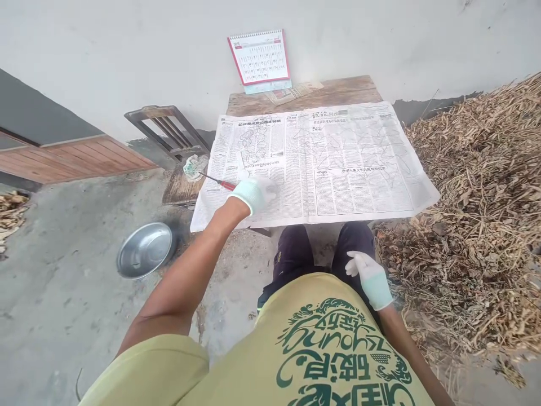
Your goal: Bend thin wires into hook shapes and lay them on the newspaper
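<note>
My left hand, in a white glove with a pale green cuff, is over the left part of the spread newspaper. Its fingers are blurred. A thin tool like a screwdriver, with a red and black handle and a metal shaft, shows from beneath the cuff and points left past the paper's edge. I cannot tell whether the fingers grip it. Dark, tangled thin lines mark the paper. My right hand, in the same kind of glove, is by my thigh with loosely bent fingers apart and nothing visible in them.
A desk calendar and a printed paper slip are at the back of the wooden table. At left are a wooden chair with a crumpled cloth and a metal basin. Dry stalks are heaped at right.
</note>
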A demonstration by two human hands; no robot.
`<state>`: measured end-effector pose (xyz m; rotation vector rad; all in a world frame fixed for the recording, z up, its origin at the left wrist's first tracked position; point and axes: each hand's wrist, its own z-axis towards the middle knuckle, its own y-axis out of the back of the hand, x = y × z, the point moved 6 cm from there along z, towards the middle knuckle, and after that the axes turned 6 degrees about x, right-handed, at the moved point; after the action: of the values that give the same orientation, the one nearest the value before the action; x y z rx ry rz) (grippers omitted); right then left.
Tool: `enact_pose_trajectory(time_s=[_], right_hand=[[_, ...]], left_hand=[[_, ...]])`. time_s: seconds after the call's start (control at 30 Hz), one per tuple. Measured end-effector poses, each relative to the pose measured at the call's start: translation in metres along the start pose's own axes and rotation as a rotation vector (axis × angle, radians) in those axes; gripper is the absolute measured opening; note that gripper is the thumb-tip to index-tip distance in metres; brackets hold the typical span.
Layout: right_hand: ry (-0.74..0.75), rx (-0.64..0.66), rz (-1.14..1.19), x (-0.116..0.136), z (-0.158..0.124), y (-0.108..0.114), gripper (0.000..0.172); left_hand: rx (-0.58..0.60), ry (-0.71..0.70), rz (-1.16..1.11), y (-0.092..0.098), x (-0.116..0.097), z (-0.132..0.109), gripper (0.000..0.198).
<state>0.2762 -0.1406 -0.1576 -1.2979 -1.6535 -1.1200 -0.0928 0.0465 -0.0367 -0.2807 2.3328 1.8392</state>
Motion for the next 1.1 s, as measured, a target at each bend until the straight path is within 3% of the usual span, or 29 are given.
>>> enact_pose_trajectory(time_s=[0.13,0.27,0.6,0.83,1.1], right_hand=[[-0.006,0.001,0.006,-0.003,-0.001,-0.001,0.06],[-0.027,-0.027,0.008,-0.007,-0.003,0.001,0.06],[-0.035,-0.032,-0.001,-0.012,0.001,0.0,0.06],[-0.025,-0.005,-0.006,-0.006,-0.001,-0.003,0.061],[-0.029,-0.015,-0.019,-0.008,0.0,-0.001,0.062]], left_hand=[[0.113,-0.139,0.274,-0.024,-0.018,-0.003,0.029],[0.108,-0.114,0.371,-0.033,-0.02,-0.004,0.04],[0.118,-0.079,0.366,-0.028,0.011,-0.01,0.038],[-0.072,0.195,0.177,-0.018,0.025,-0.017,0.05],[-0.046,0.26,0.139,-0.026,0.016,-0.017,0.033]])
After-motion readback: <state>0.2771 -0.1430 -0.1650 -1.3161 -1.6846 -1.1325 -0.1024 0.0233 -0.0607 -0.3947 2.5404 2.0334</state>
